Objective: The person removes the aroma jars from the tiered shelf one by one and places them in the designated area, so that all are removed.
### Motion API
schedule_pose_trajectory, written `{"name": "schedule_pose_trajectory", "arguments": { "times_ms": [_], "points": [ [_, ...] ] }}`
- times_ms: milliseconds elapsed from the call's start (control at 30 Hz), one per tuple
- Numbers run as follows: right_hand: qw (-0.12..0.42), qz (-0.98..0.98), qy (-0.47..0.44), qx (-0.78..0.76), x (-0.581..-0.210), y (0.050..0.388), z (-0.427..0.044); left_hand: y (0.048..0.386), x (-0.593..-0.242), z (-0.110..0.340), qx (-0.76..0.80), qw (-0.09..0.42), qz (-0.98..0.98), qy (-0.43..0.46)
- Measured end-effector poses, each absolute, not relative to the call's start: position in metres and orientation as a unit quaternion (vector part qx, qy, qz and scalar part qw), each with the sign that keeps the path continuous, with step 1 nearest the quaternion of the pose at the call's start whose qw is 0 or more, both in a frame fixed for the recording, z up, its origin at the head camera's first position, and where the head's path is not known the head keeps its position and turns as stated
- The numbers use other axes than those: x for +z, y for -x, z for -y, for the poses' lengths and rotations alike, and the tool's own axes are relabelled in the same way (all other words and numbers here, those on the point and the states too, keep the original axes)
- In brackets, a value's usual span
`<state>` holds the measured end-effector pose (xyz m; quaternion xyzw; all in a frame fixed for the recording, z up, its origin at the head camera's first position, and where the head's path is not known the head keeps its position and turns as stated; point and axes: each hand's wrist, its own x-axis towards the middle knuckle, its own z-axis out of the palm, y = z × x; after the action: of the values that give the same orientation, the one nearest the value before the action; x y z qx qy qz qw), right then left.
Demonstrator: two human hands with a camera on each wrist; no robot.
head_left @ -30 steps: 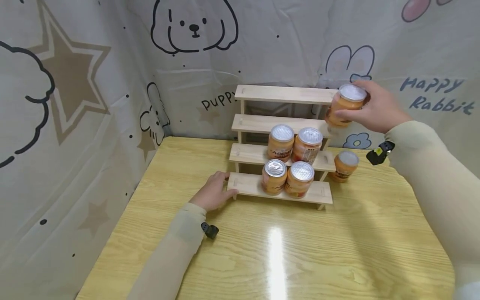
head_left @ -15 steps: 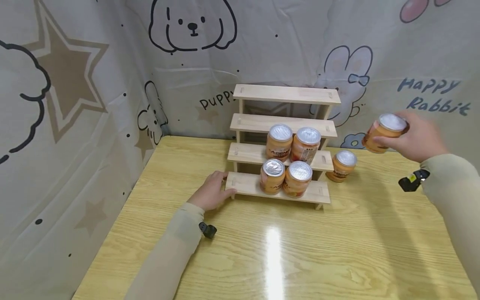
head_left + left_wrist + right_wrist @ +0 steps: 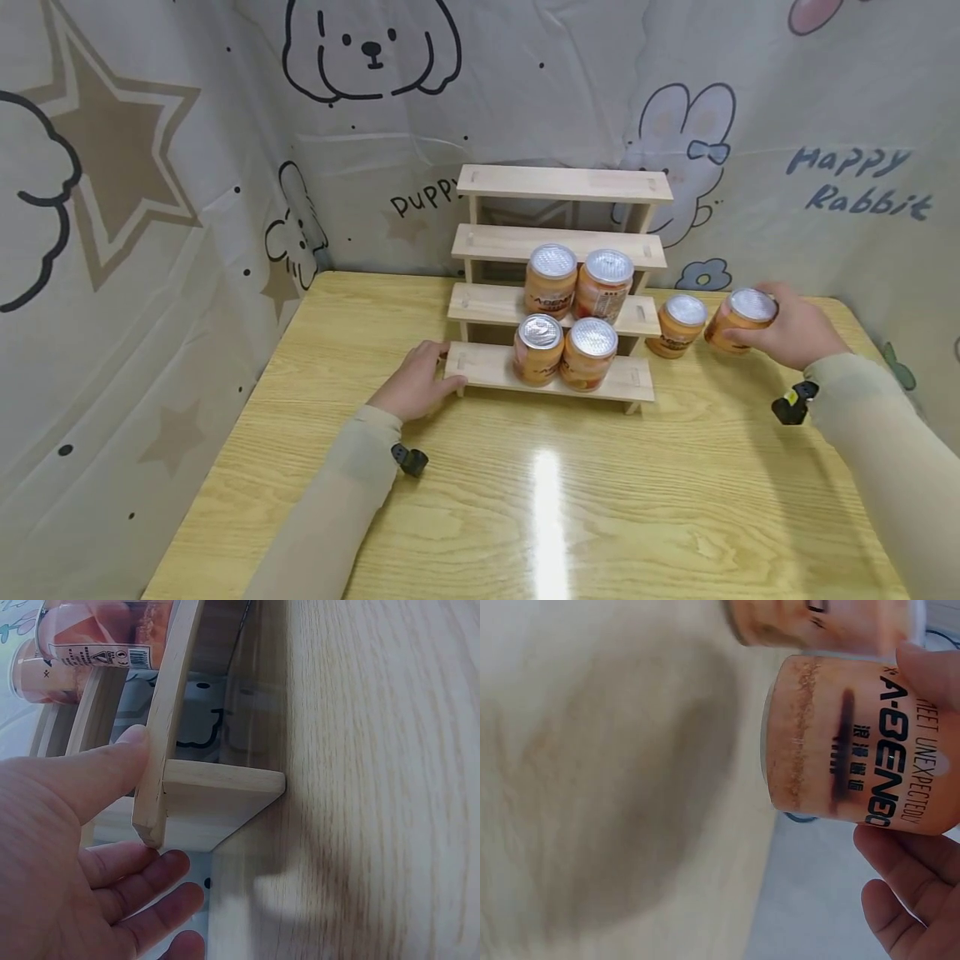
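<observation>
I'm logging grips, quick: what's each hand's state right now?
Left hand: closed on the lower left end of the pale wooden four-step rack.
Right hand: closed, holding an orange cylindrical can with a silver lid.

Your right hand (image 3: 801,327) grips one can (image 3: 737,325) just beside a second can (image 3: 678,327); your left hand (image 3: 412,385) holds the wooden rack (image 3: 562,182) bearing four cans (image 3: 551,290).

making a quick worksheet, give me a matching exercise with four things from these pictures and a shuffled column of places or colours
1. left hand
2. right hand
3. can lids
4. bow on the printed rabbit

A. silver
B. round the rightmost can
C. blue
D. at the left end of the bottom step

Pairs: 1-D; 2-B; 3-A; 4-C
</observation>
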<state>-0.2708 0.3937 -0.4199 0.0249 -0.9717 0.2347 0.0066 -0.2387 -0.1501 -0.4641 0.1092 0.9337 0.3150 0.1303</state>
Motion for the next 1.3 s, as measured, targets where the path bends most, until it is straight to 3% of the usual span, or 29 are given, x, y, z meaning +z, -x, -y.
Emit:
{"name": "schedule_pose_trajectory", "arguments": {
  "times_ms": [300,767,967,1300],
  "points": [
    [-0.011,0.971,-0.013,0.237,-0.44,0.272,-0.39,0.239,-0.463,0.15,0.313,0.131,-0.934,-0.113],
    [-0.019,0.971,-0.021,0.238,-0.443,0.268,-0.388,0.238,-0.463,0.151,0.315,0.132,-0.933,-0.113],
    [-0.065,0.971,-0.009,0.231,-0.419,0.273,-0.387,0.238,-0.462,0.15,0.313,0.128,-0.934,-0.114],
    [-0.025,0.971,-0.048,0.231,-0.363,0.285,-0.345,0.237,-0.464,0.151,0.325,0.128,-0.93,-0.11]
  ]
}}
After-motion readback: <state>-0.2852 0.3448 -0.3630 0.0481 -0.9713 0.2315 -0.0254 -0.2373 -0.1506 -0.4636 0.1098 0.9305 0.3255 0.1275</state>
